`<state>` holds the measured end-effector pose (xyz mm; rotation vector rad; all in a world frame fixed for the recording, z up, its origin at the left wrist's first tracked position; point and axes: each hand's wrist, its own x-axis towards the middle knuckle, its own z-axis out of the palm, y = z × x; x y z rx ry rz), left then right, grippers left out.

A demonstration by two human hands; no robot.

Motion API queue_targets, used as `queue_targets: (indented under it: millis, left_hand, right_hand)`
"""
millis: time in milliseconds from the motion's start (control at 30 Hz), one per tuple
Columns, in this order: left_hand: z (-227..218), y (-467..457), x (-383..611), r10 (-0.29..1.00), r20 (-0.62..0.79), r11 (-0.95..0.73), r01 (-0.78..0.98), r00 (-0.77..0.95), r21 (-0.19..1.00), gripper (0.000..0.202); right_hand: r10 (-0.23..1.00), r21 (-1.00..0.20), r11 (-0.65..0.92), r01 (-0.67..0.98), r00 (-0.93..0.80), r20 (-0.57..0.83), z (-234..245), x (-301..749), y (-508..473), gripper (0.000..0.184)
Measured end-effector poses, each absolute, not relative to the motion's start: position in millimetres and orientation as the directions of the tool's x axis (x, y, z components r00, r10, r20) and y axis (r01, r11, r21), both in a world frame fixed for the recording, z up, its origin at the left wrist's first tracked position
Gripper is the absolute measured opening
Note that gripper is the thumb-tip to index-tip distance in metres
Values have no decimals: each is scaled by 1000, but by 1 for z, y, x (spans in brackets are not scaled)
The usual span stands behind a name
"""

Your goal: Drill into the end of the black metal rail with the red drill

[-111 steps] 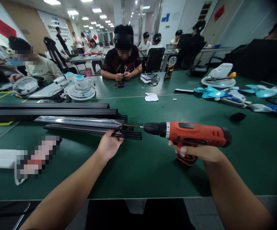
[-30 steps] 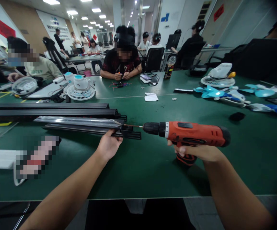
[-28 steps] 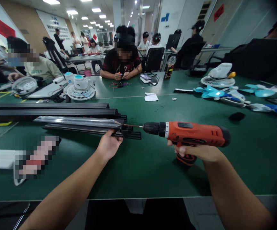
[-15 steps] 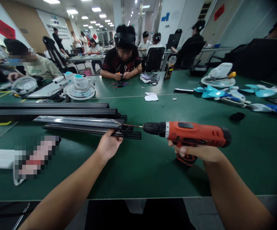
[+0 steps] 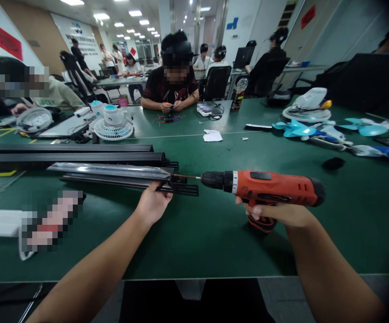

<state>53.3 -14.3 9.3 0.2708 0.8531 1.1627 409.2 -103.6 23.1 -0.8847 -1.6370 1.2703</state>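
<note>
My right hand (image 5: 275,214) is closed round the grip of an orange and black cordless drill (image 5: 278,186), which points left. A long thin driver bit (image 5: 191,177) runs from its chuck to the end of a black metal rail (image 5: 114,171), wrapped partly in clear plastic. My left hand (image 5: 154,204) grips that rail near its right end, thumb on top; some of its fingers are hidden under the rail. Just below lies another dark rail with a slotted end (image 5: 188,189). Whether the bit tip sits on a screw is too small to tell.
More black rails (image 5: 70,158) lie behind on the green table (image 5: 221,251). A phone-like object (image 5: 53,222), blurred out, lies at left. White fans (image 5: 114,123) and blue fan blades (image 5: 295,129) stand farther back. A person (image 5: 172,85) sits opposite, near a bottle (image 5: 238,96).
Both my hands, the drill and the rail hold nearly the same position. At the far left, a person has leaned a little farther left.
</note>
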Motion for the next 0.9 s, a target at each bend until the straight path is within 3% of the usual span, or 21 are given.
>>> queue_targets:
  millis: [900]
  left_hand:
    - [5,-13,52,899,-414,392,-677,141,622,17]
  right_hand:
    - [913,-974,220,57,-364,185,23,410,-102,25]
